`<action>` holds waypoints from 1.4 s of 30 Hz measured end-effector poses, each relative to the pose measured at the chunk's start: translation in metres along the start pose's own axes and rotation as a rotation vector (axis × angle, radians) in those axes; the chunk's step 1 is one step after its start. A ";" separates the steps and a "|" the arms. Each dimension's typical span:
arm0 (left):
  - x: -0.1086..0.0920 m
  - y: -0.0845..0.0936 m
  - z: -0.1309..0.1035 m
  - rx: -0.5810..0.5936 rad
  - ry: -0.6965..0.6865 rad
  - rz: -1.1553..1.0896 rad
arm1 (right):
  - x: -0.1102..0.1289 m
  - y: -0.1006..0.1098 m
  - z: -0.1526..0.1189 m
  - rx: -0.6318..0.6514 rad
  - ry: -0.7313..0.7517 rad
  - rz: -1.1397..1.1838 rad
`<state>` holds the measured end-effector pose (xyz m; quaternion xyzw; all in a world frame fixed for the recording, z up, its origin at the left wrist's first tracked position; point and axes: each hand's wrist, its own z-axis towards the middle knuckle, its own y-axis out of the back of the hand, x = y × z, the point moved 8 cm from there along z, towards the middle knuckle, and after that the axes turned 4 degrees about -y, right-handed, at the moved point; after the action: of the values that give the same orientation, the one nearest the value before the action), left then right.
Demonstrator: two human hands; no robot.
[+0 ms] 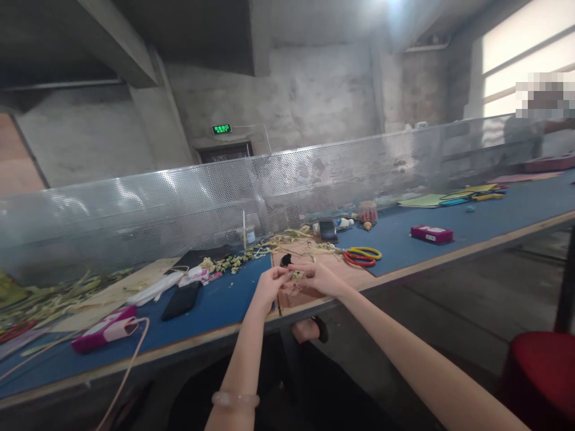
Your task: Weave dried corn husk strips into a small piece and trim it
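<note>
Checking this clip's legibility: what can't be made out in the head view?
Head view:
- Pale piece between left hand and right hand: too small, partly hidden by fingers.
- Print on right purple box: too small to read.
- Red stool: cut off by right edge.
- Person at far right: head pixelated, body behind perforated panel.

It looks like a workshop: a long blue workbench (395, 234) runs past the right hand (321, 279), scissors (362, 257) just beyond it, bare concrete wall (323, 90) far ahead.
</note>
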<state>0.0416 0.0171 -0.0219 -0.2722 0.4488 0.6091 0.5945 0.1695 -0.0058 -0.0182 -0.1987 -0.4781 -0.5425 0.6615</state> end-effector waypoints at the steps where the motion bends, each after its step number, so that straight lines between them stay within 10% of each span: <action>1: 0.001 0.001 0.001 -0.003 -0.007 0.002 | -0.001 0.000 0.000 0.006 -0.008 0.028; 42: -0.003 -0.006 -0.003 0.054 -0.008 -0.020 | 0.008 -0.008 -0.006 0.135 -0.048 0.091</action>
<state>0.0475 0.0126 -0.0218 -0.2579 0.4601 0.5920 0.6094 0.1640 -0.0174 -0.0162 -0.1881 -0.5200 -0.4734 0.6857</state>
